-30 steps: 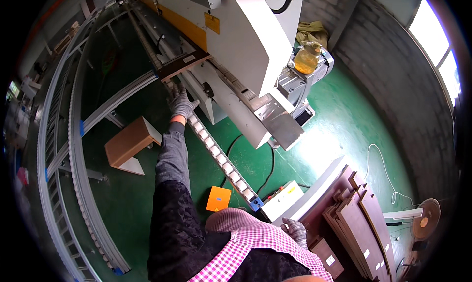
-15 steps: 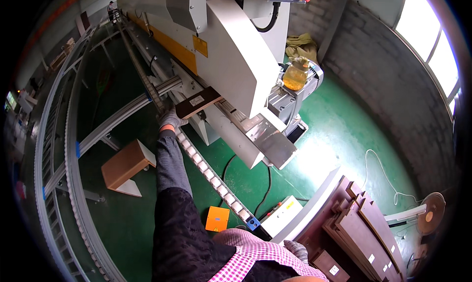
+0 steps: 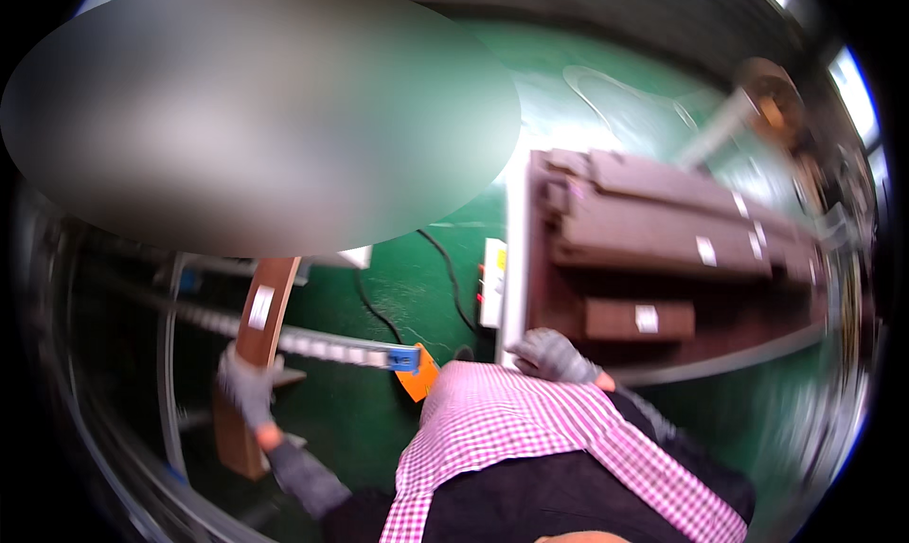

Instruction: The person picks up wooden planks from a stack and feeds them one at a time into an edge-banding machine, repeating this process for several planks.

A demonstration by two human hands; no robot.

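My left hand (image 3: 248, 387), in a grey glove, is closed around a long dark-brown board (image 3: 259, 308) with a white label. It holds the board out to my left, and the board's upper end runs to the edge of a large blurred patch. My right hand (image 3: 554, 356), also gloved, is in front of my checked apron, at the near left corner of a pallet-like table (image 3: 516, 259). Its fingers are smeared, and I see no thing held in it. On that table lie stacked brown boards (image 3: 663, 226) and a single labelled board (image 3: 639, 320).
A roller strip with a blue end (image 3: 403, 357) crosses between me and the floor. Close by are an orange plate (image 3: 417, 377), dark cables (image 3: 453, 278) and a white box (image 3: 492, 283). A round-headed stand (image 3: 772, 98) is at the far right. A blurred patch hides the upper left.
My view has swung right and down. My left hand has brought the board away from the white machine, back toward my left side. More of my right hand shows beside the stacked boards.
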